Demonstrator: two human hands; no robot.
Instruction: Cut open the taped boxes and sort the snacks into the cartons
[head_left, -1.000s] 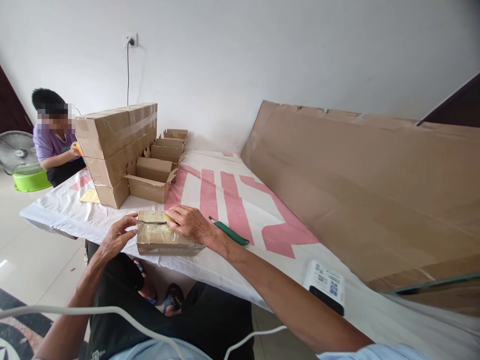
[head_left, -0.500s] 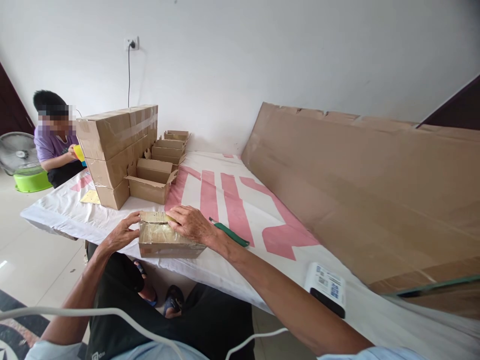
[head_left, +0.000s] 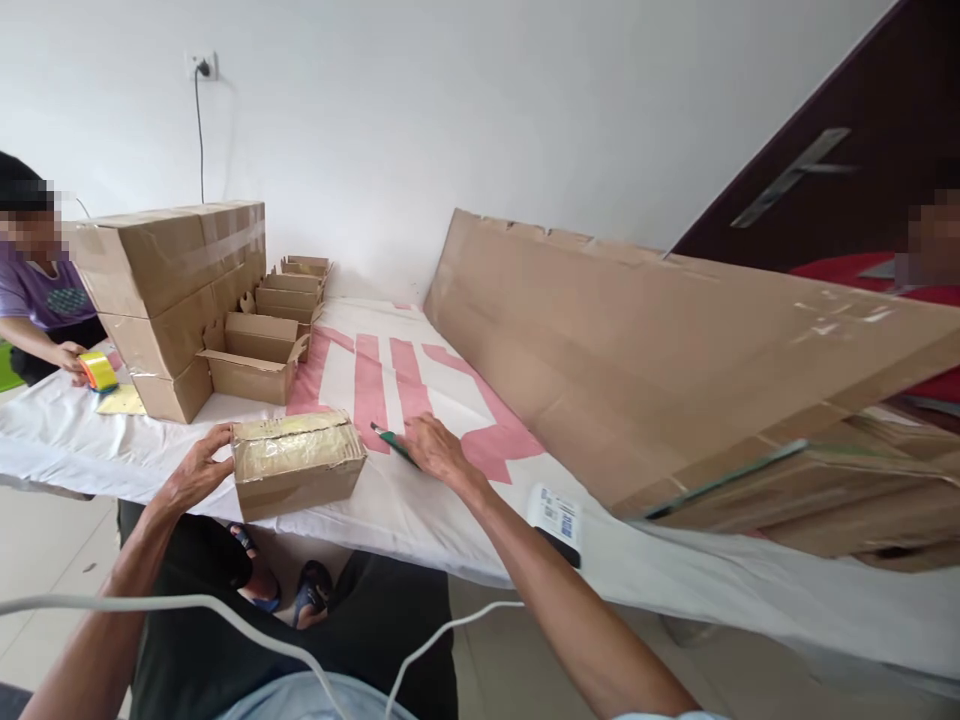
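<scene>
A small closed cardboard box (head_left: 300, 470) with shiny clear tape over its top stands at the front edge of the cloth-covered table. At its left end, the fingers and thumb of my left hand (head_left: 196, 468) hold it. To the right of the box lies a green-handled utility knife (head_left: 393, 440), its tip pointing left toward the box. My right hand (head_left: 435, 448) is closed over the rear of its handle, which is partly hidden under the fingers.
Stacked taped boxes (head_left: 176, 300) and several open boxes (head_left: 251, 365) stand at the left. A large cardboard sheet (head_left: 637, 360) leans along the right. A white packet (head_left: 556, 518) lies nearer. A person (head_left: 45, 290) at left holds a yellow tape dispenser (head_left: 97, 370); another person (head_left: 922, 270) is at right.
My right hand has left the box top and moved right onto the knife. The box has turned slightly, with my left hand still at its end. The view has swung right.
</scene>
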